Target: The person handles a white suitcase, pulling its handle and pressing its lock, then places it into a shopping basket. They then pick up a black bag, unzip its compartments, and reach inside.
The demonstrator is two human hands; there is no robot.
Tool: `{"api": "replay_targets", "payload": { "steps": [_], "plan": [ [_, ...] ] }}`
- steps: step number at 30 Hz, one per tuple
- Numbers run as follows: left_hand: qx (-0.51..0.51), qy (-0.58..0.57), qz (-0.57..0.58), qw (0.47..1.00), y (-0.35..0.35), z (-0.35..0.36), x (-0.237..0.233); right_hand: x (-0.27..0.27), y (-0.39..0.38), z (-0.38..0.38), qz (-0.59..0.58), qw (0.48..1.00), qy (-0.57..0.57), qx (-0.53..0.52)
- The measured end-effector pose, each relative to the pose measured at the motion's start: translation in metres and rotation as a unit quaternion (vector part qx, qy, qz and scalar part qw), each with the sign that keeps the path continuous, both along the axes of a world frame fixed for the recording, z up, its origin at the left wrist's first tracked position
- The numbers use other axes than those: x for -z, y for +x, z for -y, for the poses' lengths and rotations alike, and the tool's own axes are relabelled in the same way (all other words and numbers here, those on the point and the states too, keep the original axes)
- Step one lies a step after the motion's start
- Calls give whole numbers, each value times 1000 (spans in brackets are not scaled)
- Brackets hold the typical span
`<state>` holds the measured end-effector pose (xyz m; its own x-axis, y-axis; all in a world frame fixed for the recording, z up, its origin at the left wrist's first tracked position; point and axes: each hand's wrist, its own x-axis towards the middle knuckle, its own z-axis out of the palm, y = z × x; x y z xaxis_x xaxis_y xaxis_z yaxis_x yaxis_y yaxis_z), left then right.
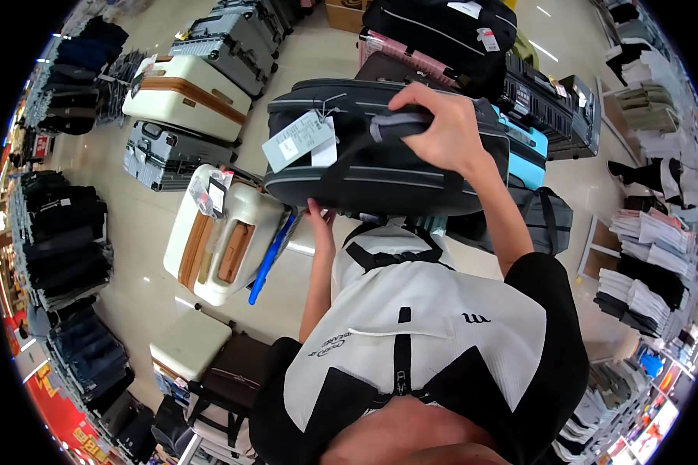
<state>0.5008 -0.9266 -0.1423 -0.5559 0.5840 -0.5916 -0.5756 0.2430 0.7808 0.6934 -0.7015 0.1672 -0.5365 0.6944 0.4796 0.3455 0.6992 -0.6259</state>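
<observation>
A black duffel bag (395, 174) with grey piping is in front of my body, and paper tags (297, 140) hang from it. My right hand (442, 128) is wrapped round the bag's padded grey carry handle (399, 125). Below the bag's lower left edge, my left hand (321, 221) grips the rim, its fingers partly hidden by the bag. Just left of that hand, a long blue stick-like thing (267, 263) slants beside a cream suitcase (180, 232) with brown trim; what it is I cannot make out.
Cream and grey suitcases (202, 89) stand at the left. Behind the duffel are a pink suitcase (407, 58), another black bag (442, 27) and a light-blue case (523, 139). A dark bag (547, 221) lies at the right. Clothes racks (58, 232) and shelves of folded clothes (647, 256) line both sides.
</observation>
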Motion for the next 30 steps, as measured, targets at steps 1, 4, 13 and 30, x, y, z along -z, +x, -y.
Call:
{"api": "replay_targets", "payload": {
  "steps": [1,4,13,30],
  "plan": [
    [-29,-15,-26,999,1,0,-10,-4,3,7,-5,1000,-10,-7],
    [-108,14,-52,993,4,8,-22,-5,14,27,-4,999,25,-21],
    [-46,49,-439,896,-66,-41,-150,31,32,46,-13,999,21,47],
    [294,-119,-560,766,-116,-148,-132,82,67,21,71,993,-42,83]
  ]
}}
